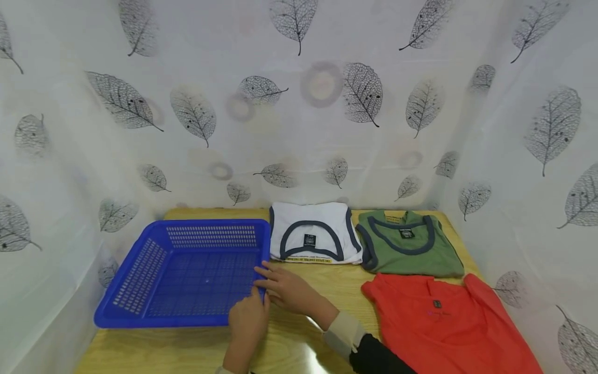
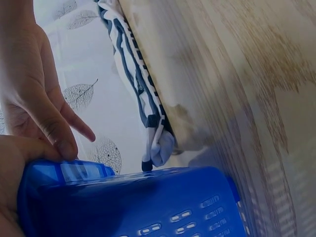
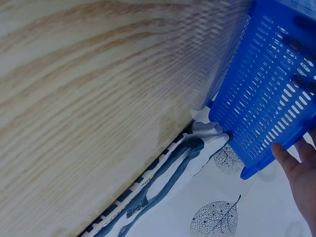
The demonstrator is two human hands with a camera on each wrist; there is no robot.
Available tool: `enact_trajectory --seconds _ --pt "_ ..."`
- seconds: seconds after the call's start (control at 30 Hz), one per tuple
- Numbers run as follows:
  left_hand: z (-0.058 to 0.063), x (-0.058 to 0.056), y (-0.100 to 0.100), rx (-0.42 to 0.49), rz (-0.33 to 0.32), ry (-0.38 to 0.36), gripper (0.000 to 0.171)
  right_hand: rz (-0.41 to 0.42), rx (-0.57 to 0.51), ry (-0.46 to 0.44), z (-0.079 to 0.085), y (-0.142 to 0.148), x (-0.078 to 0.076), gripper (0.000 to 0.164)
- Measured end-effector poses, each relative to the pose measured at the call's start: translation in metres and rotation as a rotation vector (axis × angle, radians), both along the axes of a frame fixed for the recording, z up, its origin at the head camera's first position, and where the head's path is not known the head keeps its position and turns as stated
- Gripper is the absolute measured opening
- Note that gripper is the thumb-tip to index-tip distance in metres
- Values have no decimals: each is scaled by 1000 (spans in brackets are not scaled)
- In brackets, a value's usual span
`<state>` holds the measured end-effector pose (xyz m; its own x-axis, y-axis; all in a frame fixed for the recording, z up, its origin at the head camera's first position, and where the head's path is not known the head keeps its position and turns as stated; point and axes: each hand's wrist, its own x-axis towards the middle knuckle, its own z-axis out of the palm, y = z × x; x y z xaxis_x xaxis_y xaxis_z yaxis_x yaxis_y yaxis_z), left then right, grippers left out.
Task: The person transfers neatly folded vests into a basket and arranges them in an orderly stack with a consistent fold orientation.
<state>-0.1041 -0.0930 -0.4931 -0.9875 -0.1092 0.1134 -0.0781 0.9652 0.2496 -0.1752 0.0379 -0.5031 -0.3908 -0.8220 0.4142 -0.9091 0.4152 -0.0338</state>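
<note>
A blue plastic basket [image 1: 201,280] with slotted walls stands on the left of the table, nothing inside it. My left hand [image 1: 248,317] holds its right rim near the front corner, index finger pointing along the rim. Just behind it, my right hand [image 1: 290,291] grips the same rim, fingers over the inside and thumb [image 3: 285,157] on the outer side. In the left wrist view, both hands meet at the rim, most of the left hand cut off by the frame. A folded white shirt [image 1: 313,234] with dark trim lies right beside the basket's back right corner.
To the right lies a folded green shirt [image 1: 413,244] with dark trim. In front of it a red shirt [image 1: 448,322] spreads toward the table's near edge. White leaf-printed sheeting [image 1: 299,135] encloses the wooden table [image 1: 327,283] at the back and sides.
</note>
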Motion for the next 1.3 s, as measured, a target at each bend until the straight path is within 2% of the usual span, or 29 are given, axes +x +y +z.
enact_trajectory --seconds 0.33,0.47,0.67,0.83,0.97,1.07,1.17,1.3 --pt "-4 -4 -1 48 15 5 42 -51 45 15 -3 1 0 43" --pt "-4 -4 1 51 8 34 42 -84 82 38 -4 3 2 48" --pt "0 -5 5 83 27 160 44 -98 60 49 -1 6 3 57" --pt "0 -9 12 127 32 288 48 -122 45 -25 6 12 3 63" --pt "-1 -15 21 150 -8 378 58 -180 11 -151 10 24 1 65" --pt "0 -22 30 155 -62 431 63 -242 -25 -213 11 37 -4 63" --pt "2 -31 40 149 -108 466 64 -296 -48 -229 11 49 -9 62" --pt "2 -45 55 144 -172 474 63 -356 -93 -232 11 64 -16 66"
